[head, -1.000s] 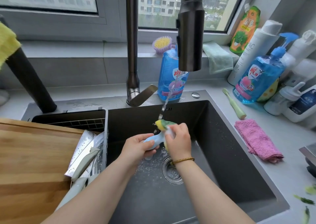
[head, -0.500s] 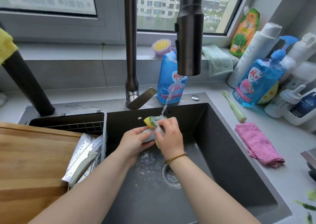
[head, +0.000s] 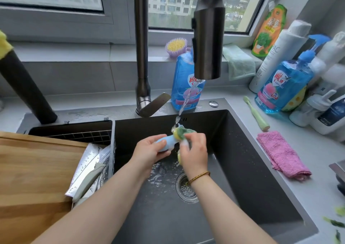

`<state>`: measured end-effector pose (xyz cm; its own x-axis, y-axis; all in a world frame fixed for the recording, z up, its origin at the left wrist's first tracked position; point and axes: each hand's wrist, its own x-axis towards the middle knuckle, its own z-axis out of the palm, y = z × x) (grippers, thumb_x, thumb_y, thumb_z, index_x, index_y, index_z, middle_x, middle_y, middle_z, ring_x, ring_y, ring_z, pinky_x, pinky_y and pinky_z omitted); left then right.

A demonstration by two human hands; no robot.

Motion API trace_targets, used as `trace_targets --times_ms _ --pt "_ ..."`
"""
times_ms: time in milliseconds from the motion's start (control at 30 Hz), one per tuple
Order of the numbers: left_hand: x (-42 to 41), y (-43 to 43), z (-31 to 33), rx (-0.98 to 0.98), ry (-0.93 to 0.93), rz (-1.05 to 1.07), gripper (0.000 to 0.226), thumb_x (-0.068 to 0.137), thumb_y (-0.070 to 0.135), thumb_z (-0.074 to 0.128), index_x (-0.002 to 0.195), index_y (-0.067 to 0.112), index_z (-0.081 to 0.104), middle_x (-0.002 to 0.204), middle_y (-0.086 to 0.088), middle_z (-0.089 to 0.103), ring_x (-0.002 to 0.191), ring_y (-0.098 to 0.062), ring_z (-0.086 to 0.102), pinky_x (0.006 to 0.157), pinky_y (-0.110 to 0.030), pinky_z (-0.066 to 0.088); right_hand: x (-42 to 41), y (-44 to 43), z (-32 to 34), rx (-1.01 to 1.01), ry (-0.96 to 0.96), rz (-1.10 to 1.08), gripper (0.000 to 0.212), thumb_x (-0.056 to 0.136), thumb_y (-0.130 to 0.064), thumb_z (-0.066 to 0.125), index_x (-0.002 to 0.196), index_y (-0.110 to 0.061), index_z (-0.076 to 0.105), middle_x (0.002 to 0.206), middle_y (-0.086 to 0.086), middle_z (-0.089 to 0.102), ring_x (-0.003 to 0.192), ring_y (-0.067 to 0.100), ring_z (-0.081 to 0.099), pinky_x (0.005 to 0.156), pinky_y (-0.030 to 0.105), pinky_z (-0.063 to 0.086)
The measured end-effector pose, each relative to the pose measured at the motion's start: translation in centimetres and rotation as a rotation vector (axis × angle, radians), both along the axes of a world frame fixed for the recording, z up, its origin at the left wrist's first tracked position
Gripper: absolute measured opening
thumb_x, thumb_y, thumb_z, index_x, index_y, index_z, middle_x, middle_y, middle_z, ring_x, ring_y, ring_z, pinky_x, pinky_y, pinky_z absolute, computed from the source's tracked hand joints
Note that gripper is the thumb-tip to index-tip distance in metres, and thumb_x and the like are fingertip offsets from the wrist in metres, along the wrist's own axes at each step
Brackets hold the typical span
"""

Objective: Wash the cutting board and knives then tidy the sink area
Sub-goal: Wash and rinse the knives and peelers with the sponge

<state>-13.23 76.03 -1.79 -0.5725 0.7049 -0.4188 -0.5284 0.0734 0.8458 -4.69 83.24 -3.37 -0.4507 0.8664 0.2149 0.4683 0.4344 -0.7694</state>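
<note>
Two-handed scrubbing under running water [head: 183, 103].
Gripping blue handle [head: 169, 141] with left hand [head: 149, 151], clutching sponge [head: 178, 133] with right hand [head: 195, 152]; next, likely rinse suds, hold firm.

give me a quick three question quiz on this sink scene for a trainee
1. True or false: the right hand holds the sponge under running water.
2. What does the left hand grip? A) a blue handle B) a bottle C) a wooden spoon
3. Fill in: the pink cloth lies on the counter to the ___ of the sink.
Key: 1 true; 2 A; 3 right.
</note>
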Motion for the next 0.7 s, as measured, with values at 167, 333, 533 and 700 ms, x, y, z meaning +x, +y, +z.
trace_targets --times_ms 167,333,533,700 --pt "0.3 0.2 0.1 0.04 0.012 0.029 0.021 0.089 -0.003 0.049 0.106 0.005 0.059 0.092 -0.01 0.063 0.078 -0.017 0.062 0.06 -0.016 0.056 -0.3 -0.6 -0.4 -0.059 0.106 -0.006 0.019 0.086 -0.005 0.049 0.095 0.006 0.061 0.094 0.007 0.042 0.079 0.01 0.042 0.065 0.006 0.03" --pt "0.5 -0.5 -0.1 -0.014 0.179 0.02 0.027 0.085 -0.006 0.054 0.099 0.014 0.064 0.096 -0.005 0.063 0.087 -0.015 0.063 0.076 -0.024 0.054 -0.1 0.7 0.3 -0.477 0.228 -0.061 0.005 0.092 -0.015 0.05 0.091 -0.016 0.054 0.101 0.009 0.051 0.084 0.015 0.049 0.069 0.02 0.041" --pt "1.2 -1.4 0.0 -0.053 0.237 -0.055 0.029 0.075 -0.006 0.068 0.092 0.017 0.069 0.09 -0.004 0.07 0.081 -0.016 0.067 0.072 -0.024 0.056 -0.3 -0.1 0.8 -0.863 0.351 0.001 0.008 0.096 -0.019 0.044 0.099 -0.023 0.049 0.098 0.005 0.056 0.09 0.019 0.058 0.074 0.032 0.052" --pt "0.7 -1.2 0.0 -0.067 0.189 -0.028 0.022 0.082 -0.005 0.061 0.102 0.003 0.067 0.068 0.001 0.068 0.059 -0.005 0.064 0.061 -0.013 0.054 0.2 -0.1 -0.2 -0.663 0.286 -0.065 0.009 0.093 -0.013 0.047 0.093 -0.02 0.051 0.1 0.009 0.055 0.085 0.019 0.055 0.071 0.03 0.048"
